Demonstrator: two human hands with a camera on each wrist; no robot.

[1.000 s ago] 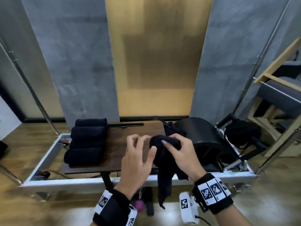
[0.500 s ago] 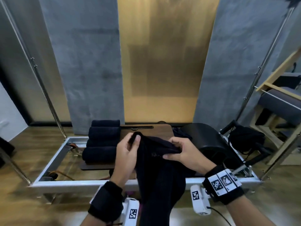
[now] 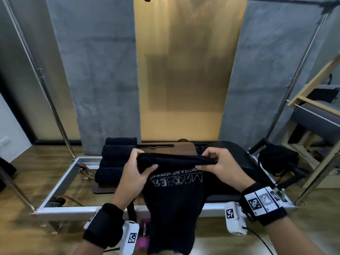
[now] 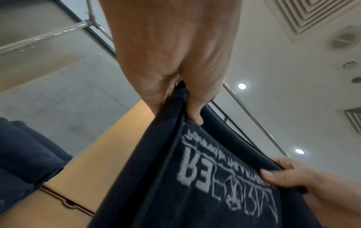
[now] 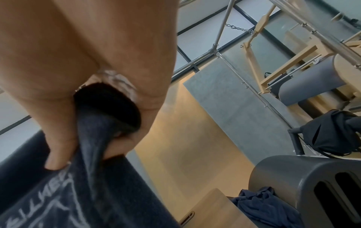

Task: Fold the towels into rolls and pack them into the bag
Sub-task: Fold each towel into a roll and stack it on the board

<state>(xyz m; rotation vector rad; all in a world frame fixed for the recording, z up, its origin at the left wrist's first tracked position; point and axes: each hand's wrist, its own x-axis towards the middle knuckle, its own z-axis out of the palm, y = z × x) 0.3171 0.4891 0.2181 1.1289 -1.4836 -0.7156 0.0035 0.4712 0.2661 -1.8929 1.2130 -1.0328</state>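
Note:
A dark navy towel [image 3: 174, 203] with white lettering hangs in front of me, stretched between both hands at its top edge. My left hand [image 3: 145, 160] pinches the left corner, thumb toward me, which the left wrist view [image 4: 175, 108] shows close up. My right hand [image 3: 204, 161] grips the right corner with the cloth bunched in its palm [image 5: 86, 154]. Several rolled navy towels [image 3: 117, 157] lie stacked on the left of the wooden board [image 3: 176, 150]. A loose navy towel [image 5: 267, 205] lies beside the barrel. A black bag [image 3: 277, 159] hangs at the right.
The board sits on a metal-framed reformer [image 3: 60, 183]. A black arc barrel [image 3: 235, 155] stands to the right behind the towel. Slanted steel poles [image 3: 53, 111] rise on both sides. Wooden equipment [image 3: 312, 100] stands at far right. A pink object [image 3: 143, 242] lies on the floor below.
A second ago my right hand held the towel bunched and my left hand was open beside it. Now both hands hold its top edge apart, and the towel hangs spread out.

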